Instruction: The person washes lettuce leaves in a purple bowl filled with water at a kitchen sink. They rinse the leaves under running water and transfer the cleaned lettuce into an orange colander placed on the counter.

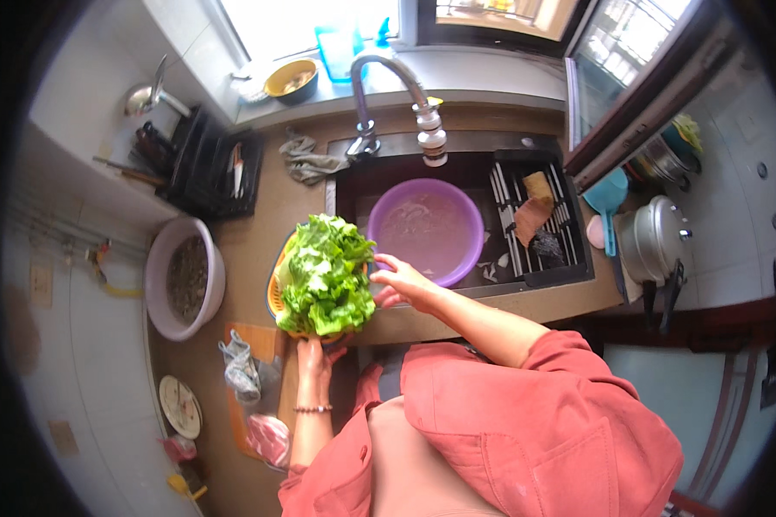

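Observation:
Green leafy lettuce (326, 278) is heaped in an orange and blue plastic basket (274, 296) on the counter, left of the sink. My left hand (313, 355) is at the basket's near edge, its fingers partly hidden beneath the rim and leaves; whether it grips the rim cannot be told. Fingers apart, my right hand (401, 282) is beside the basket's right side, near the lettuce, and appears to hold nothing. Right of it, a purple plastic basin (475, 226) with cloudy water stands in the dark sink (388, 169) below a chrome faucet (362, 84).
A black rack (556, 271) with sponges spans the sink's right side. A pale basin (216, 271) stands at the left wall, near a black utensil holder (187, 174). Raw meat (268, 439) and a plastic bag (240, 371) lie by a cutting board (258, 336). A pressure cooker (650, 239) stands right.

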Available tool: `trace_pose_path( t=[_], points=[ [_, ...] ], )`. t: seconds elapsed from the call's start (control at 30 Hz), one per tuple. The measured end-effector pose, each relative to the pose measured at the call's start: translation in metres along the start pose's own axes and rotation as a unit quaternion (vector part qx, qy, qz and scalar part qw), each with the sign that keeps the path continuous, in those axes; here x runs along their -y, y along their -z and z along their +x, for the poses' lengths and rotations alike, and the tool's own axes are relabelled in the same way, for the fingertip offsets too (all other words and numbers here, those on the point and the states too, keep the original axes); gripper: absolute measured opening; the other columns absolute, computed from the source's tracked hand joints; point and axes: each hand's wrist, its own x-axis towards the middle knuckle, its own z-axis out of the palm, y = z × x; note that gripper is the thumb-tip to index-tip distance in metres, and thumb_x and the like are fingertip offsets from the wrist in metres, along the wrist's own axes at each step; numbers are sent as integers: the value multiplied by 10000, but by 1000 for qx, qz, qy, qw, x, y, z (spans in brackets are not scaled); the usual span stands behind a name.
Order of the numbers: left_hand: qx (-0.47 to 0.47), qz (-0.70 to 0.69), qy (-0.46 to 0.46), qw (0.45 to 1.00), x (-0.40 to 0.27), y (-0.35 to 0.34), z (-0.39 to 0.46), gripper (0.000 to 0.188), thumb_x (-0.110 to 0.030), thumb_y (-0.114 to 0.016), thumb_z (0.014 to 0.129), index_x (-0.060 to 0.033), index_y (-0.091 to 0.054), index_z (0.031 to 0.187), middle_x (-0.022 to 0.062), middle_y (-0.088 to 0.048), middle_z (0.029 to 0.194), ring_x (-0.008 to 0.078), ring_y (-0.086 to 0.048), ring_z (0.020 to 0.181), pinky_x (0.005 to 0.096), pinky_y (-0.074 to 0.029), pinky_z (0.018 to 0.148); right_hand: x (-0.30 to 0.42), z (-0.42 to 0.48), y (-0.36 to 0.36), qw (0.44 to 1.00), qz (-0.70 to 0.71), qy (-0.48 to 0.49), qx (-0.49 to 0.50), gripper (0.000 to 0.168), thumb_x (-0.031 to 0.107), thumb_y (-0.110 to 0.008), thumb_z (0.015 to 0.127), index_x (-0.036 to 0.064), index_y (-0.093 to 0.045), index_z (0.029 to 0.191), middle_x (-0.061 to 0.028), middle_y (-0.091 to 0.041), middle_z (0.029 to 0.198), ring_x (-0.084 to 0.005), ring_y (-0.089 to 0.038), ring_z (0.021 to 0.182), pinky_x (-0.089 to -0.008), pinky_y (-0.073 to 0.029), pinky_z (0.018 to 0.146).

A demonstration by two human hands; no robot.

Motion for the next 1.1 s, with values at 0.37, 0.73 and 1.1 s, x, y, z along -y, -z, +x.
trace_pose_path(
  t=[0.37, 0.73, 1.1],
  points=[
    [208, 163, 9, 964, 46, -44, 10, 415, -92, -448, 814, 27, -295, 1181, 201, -514, 1073, 312, -609, 817, 406, -566, 562, -56, -101, 41, 977, 91, 111, -160, 430, 318, -518, 859, 66, -444, 1199, -98, -551, 1098, -202, -598, 889, -364, -526, 669],
    [324, 222, 1, 920, 52, -170, -8, 439, -231, -500, 884, -47, -312, 1237, 118, -515, 1078, 207, -598, 836, 264, -542, 551, -58, -167, 140, 901, 127, 275, -312, 294, 139, -435, 885, 20, -465, 1152, -100, -572, 1043, -180, -607, 833, -315, -534, 631],
    [127, 219, -46, 966, 82, -204, -7, 537, -196, -559, 860, -49, -300, 1306, 116, -500, 1104, 181, -579, 893, 257, -504, 669, 41, -102, 259, 926, 132, 259, -241, 260, 186, -484, 870, 60, -482, 1097, -85, -582, 962, -178, -609, 778, -345, -526, 550]
  ],
)
